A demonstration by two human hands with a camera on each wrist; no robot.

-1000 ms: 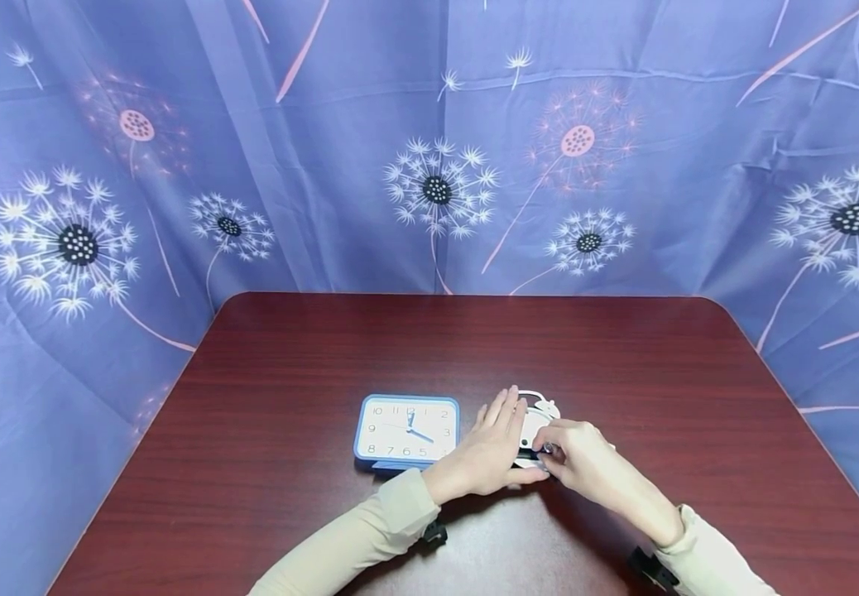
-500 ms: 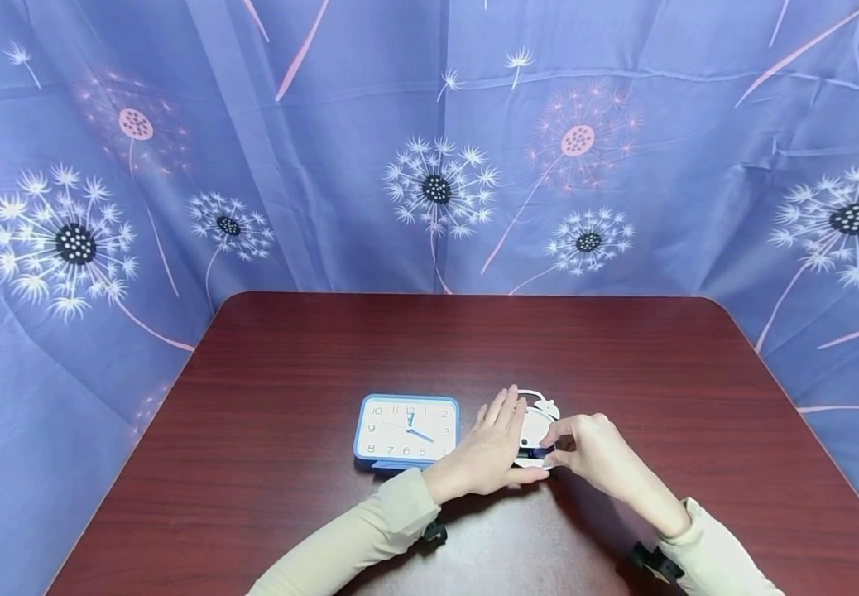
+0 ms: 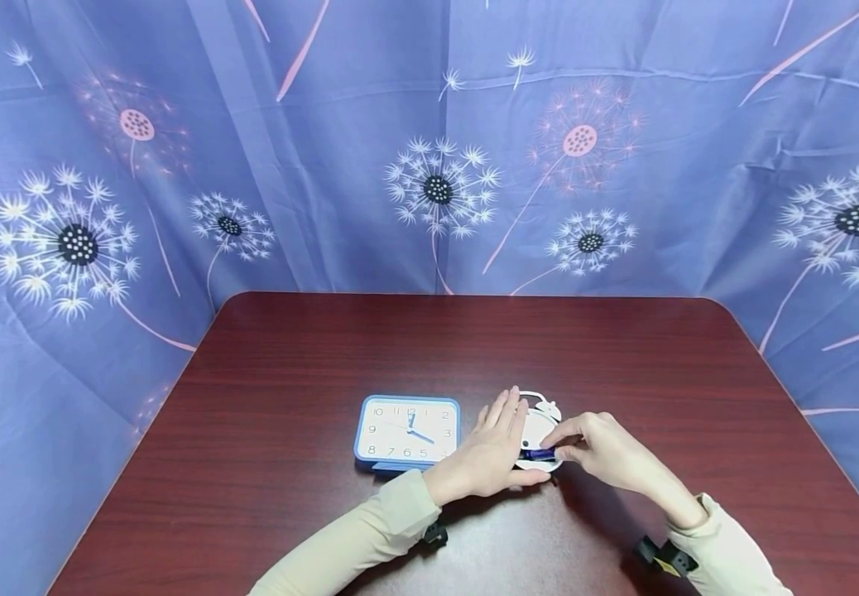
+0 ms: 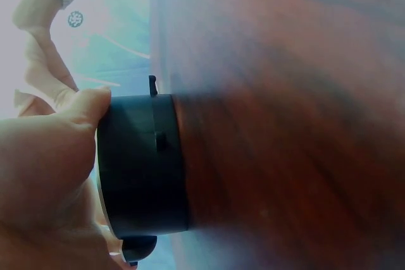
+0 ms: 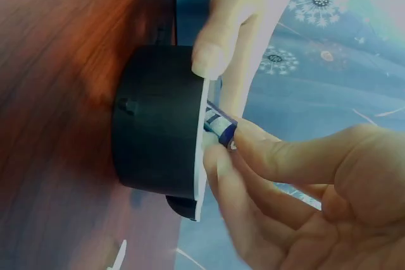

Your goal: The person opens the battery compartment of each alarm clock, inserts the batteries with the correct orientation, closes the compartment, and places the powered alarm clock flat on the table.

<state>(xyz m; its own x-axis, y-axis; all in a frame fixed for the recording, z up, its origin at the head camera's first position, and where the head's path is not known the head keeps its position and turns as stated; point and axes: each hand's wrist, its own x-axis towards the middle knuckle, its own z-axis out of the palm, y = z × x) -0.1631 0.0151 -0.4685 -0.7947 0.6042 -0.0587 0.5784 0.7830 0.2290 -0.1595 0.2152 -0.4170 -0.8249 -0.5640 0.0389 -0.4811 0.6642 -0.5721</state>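
Observation:
A small alarm clock [image 3: 538, 425] with a white back and a carrying handle lies back up on the table. Its side shows dark in both wrist views. My left hand [image 3: 483, 457] rests on its left part with fingers straight, covering much of it, and the thumb lies on the near rim. With thumb and fingers my right hand [image 3: 610, 452] pinches one end of a blue battery [image 5: 221, 126], which sticks up at a slant from the clock's back. In the head view the battery lies over the dark battery slot; its other end is hidden.
Left of my hands a blue rectangular clock [image 3: 407, 430] is propped face up. The dark red table [image 3: 310, 348] ends at a blue dandelion-print cloth [image 3: 340, 207]. A small white piece [image 5: 118, 255] shows on the table in the right wrist view.
My right hand has shifted slightly to the right, and more of the blue battery now shows at its fingertips. The left hand stays in place on the clock.

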